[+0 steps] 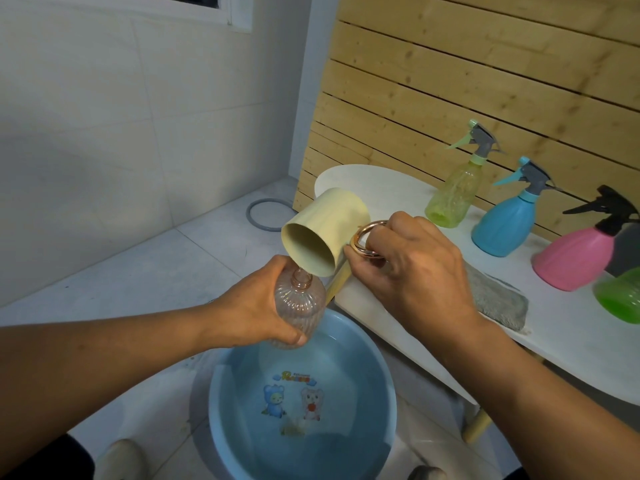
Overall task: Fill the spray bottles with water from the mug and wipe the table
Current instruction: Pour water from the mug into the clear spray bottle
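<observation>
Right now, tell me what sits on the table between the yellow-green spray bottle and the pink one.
The head view shows one thing between the yellow-green spray bottle and the pink spray bottle: a blue spray bottle, upright on the white table.

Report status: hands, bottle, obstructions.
Left hand grips clear ribbed bottle over blue basin. Right hand tips cream mug at its open neck. Nothing obstructing.

Green bottle [620, 299] at the table's [571, 344] right end is cut off by the frame edge. Cloth [498, 303] partly hidden behind the right hand [412, 268]. Basin [221, 441] rim cropped at the bottom.
</observation>
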A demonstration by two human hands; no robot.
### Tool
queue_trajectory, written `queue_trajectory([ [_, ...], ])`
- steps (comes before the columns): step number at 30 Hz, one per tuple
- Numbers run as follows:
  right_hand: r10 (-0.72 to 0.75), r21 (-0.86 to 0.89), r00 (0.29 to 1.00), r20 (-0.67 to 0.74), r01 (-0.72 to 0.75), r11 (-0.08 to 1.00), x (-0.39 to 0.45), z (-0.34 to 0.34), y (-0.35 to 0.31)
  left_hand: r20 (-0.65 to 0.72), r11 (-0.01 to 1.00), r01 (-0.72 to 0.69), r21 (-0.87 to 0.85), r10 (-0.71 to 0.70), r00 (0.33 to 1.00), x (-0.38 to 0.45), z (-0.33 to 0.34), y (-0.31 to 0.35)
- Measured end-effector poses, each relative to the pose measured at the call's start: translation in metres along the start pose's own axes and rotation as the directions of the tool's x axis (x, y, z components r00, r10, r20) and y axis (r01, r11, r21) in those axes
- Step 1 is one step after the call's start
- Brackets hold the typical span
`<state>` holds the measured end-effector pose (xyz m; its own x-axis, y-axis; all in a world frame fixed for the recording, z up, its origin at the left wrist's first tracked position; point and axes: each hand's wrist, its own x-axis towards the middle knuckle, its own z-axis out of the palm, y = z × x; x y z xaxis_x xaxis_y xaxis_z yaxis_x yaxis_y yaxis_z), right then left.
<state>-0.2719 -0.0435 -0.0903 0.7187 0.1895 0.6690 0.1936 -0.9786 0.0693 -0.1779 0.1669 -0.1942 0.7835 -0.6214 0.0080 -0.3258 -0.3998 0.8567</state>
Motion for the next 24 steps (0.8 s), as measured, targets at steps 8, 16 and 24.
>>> queue_trajectory([
  [8,0.275,0.209,0.959,0.068,-0.283,0.936,0.003,0.000,-0.003,-0.019,0.999,-0.022,-0.045,0.021,1.000,-0.002,-0.005,0.008],
  [16,0.594,0.580,0.733,0.330,-0.655,0.485,0.002,-0.003,0.000,-0.060,0.996,-0.037,-0.075,0.032,0.998,-0.017,-0.002,0.021],
  [24,0.587,0.548,0.577,0.569,-0.797,0.253,-0.020,0.014,-0.001,-0.168,0.987,-0.007,-0.163,-0.020,0.986,-0.036,0.030,-0.001],
])
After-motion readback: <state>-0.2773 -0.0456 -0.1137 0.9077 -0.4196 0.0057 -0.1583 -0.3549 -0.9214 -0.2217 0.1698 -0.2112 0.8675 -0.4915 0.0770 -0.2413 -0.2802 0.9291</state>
